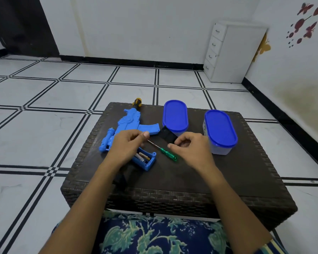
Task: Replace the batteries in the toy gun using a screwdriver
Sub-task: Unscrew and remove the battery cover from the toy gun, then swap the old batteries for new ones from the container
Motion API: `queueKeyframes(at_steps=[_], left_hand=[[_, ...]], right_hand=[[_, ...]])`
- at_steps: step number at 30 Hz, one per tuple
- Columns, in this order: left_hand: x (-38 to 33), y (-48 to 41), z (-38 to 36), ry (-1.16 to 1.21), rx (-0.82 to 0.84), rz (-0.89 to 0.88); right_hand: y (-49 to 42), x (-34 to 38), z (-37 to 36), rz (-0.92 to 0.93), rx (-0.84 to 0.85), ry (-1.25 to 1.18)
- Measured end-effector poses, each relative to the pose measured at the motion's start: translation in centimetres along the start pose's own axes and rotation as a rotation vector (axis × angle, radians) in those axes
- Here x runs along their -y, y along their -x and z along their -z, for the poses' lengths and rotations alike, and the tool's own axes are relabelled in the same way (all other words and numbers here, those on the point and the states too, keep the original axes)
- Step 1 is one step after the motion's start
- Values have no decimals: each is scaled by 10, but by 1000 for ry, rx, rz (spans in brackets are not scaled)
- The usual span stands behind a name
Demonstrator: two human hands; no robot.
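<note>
The blue toy gun (128, 123) lies on the dark wicker table (182, 173). Its battery compartment (145, 159) is uncovered, and batteries show inside. My left hand (126, 145) hovers over the gun with fingers curled and the thumb pressed against the forefinger; I see nothing between them. A green-handled screwdriver (168, 154) lies on the table between my hands, tip towards the left hand. My right hand (190, 146) hangs just above the screwdriver's handle with loosely curled fingers, holding nothing. Its fingertips are close to a black flat piece (165, 133).
Two blue-lidded containers (175, 115) (220, 128) stand at the back right of the table. A yellow-and-black tool handle (137, 102) pokes out behind the gun. The table stands on a tiled floor, with a white drawer unit (233, 52) against the wall.
</note>
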State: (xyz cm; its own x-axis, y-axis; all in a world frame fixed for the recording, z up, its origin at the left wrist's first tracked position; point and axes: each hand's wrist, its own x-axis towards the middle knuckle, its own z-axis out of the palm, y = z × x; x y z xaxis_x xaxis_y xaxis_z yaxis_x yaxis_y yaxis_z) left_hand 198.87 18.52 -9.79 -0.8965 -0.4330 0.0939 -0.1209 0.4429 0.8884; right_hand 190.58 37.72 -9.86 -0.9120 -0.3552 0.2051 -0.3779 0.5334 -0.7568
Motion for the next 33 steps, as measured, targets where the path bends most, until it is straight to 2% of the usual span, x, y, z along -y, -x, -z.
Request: queueKeyframes(at_steps=[2, 4, 7, 10, 13, 19, 22, 28, 33], left_hand=[[6, -1, 7, -305, 12, -102], [13, -1, 8, -501, 129, -178], [16, 3, 8, -638, 323, -189], [18, 10, 9, -765, 445, -168], [21, 17, 16, -746, 467, -140], [30, 21, 27, -627, 343, -184], [31, 24, 33, -569, 313, -190], [37, 26, 41, -571, 355, -178], [39, 26, 40, -569, 345, -190]], right_hand=[[-3, -6, 0, -70, 79, 113], [-4, -9, -4, -124, 158, 218], [-6, -10, -13, -179, 151, 277], [-9, -5, -18, -198, 107, 275], [-9, 2, -23, -132, 114, 298], [-3, 29, -47, 151, 232, 114], [0, 40, -64, 234, 282, 153], [6, 56, -82, 179, 309, 320], [-1, 55, -86, 48, 333, 170]])
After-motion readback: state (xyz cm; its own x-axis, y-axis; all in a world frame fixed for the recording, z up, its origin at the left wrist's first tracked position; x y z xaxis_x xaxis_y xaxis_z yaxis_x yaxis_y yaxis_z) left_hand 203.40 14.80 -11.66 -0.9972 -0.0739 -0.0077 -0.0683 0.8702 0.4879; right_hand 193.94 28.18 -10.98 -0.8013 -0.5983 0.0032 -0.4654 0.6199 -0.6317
